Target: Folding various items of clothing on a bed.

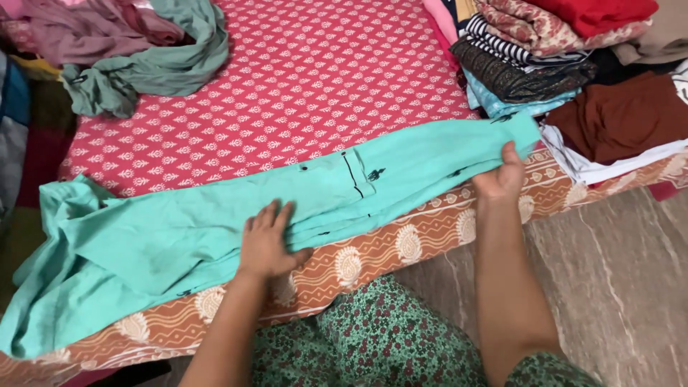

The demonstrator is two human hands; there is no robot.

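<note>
Clothes are lying in a loose heap (122,43) at the far left corner of the bed (301,79), among them a mauve piece and a grey-green one, not yet folded as it seems. In front of this, a turquoise shirt (179,236) is lying stretched along the near edge of the bed, over the red patterned bedsheet (322,93) and its orange border (401,244). The left end of the shirt is bunching and hanging a little over the edge. The left hand (266,244) is resting open and flat on the middle of the shirt, fingers spread, and is pressing the fabric down beside the buttoned pocket (344,175). Going to the right, the right hand (502,175) is pinching the far right end of the shirt between the thumb and the fingers, and is pulling it taut. Behind this hand, a stack of folded clothes (530,64) is sitting at the right side of the bed, with a brown garment (623,115) on a white one just beside it. Below, the stone floor (616,287) is showing.

I am judging that the smoothing and the lengthwise folding step is the one in hand, because the shirt is already narrowed into a long strip. The next move is probably calling for the right hand to carry its end over toward the left hand, while the left hand is holding the middle firm so that the layers are not slipping, and the crumpled left end is needing a straightening first.
</note>
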